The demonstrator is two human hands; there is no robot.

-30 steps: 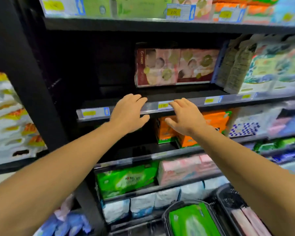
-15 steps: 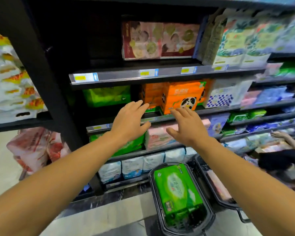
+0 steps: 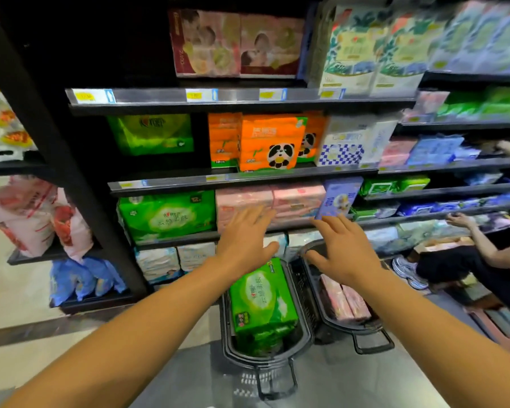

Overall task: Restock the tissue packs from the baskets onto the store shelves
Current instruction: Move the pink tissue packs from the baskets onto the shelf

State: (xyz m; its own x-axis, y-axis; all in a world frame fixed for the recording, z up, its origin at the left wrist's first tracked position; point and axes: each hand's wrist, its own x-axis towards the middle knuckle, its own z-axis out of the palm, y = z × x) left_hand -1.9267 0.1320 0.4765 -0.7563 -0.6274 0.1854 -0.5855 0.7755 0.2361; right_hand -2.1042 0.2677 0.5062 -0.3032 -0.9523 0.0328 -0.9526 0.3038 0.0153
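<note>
Head view: left hand (image 3: pixel 245 242) and right hand (image 3: pixel 343 248), fingers spread, empty, above baskets. Judged step: reaching. Next: grip green pack (image 3: pixel 261 304) in left basket (image 3: pixel 304 334).

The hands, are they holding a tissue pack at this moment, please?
No, the left hand and right hand hover open and empty above the baskets.

Both hands (image 3: pixel 295 245) hover empty, fingers straight, above two baskets (image 3: pixel 299 293) of tissue packs (image 3: pixel 261 301).

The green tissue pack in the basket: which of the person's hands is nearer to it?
Left. The left hand hovers just above the green tissue pack; the right hand hovers over the neighbouring basket.
</note>
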